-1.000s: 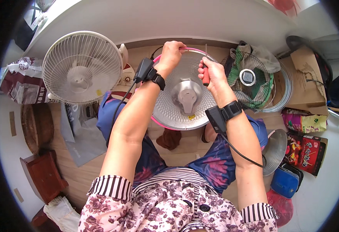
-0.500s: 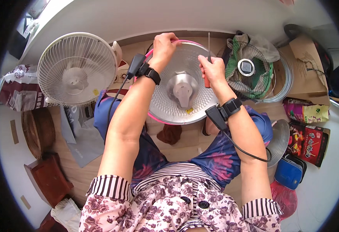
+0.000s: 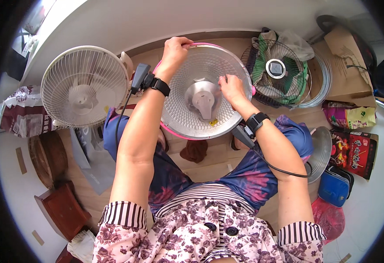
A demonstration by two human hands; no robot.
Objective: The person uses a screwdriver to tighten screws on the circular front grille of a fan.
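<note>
A round dish heater (image 3: 187,115) with a dimpled silver reflector and a pink edge stands between my knees, its front toward me. At its middle is a shiny metal hub (image 3: 203,100). My left hand (image 3: 175,51) is closed on the upper left rim. Over the reflector, just right of the hub, my right hand (image 3: 234,91) is closed with bent fingers. The red-handled screwdriver seen in it half a second ago is hidden in this view. Whether the right fingers touch the hub, I cannot tell.
A white fan (image 3: 84,83) stands at the left. To the right are a dark wire fan guard (image 3: 257,65), a coil of wire (image 3: 325,83), a cardboard box (image 3: 350,65) and a metal lid (image 3: 321,153). A brown cloth (image 3: 194,151) lies below the heater.
My right hand has moved down and left toward the hub, and the upright screwdriver no longer shows. My left hand stays on the rim. The whole view has shifted slightly.
</note>
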